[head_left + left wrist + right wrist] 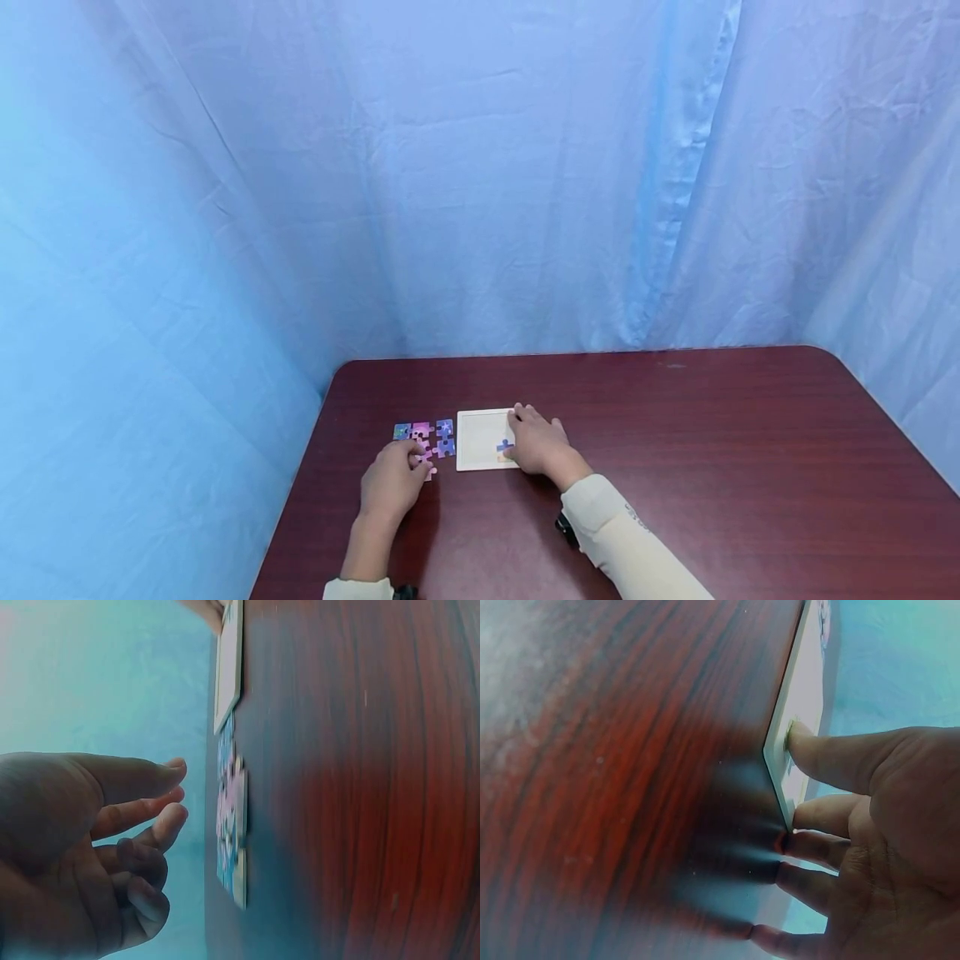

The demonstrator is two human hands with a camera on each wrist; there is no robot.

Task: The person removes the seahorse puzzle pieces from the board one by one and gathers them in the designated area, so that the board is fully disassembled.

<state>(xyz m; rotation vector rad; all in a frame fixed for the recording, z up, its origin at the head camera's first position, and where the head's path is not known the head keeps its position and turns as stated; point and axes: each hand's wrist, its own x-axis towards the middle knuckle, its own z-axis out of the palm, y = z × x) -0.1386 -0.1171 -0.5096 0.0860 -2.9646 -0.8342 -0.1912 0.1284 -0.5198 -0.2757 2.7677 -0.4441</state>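
Several pink, blue and purple jigsaw pieces (pixel 446 448) lie grouped on the table. Over their near left side is my left hand (pixel 392 479), fingers loosely bent. In the left wrist view, nothing shows between its thumb (pixel 142 778) and fingertips. To the right of the pieces lies a shallow, pale puzzle tray (pixel 476 440). One blue and yellow jigsaw piece (pixel 503 447) sits in its near right part, partly covered by my right hand (pixel 540 443). The right thumb (pixel 825 757) presses inside the tray, while the other fingers spread at its right edge and onto the table.
The dark red wood-grain table (pixel 712 467) extends well to the right of the tray. Blue cloth curtains (pixel 487 183) hang behind the table and along its sides.
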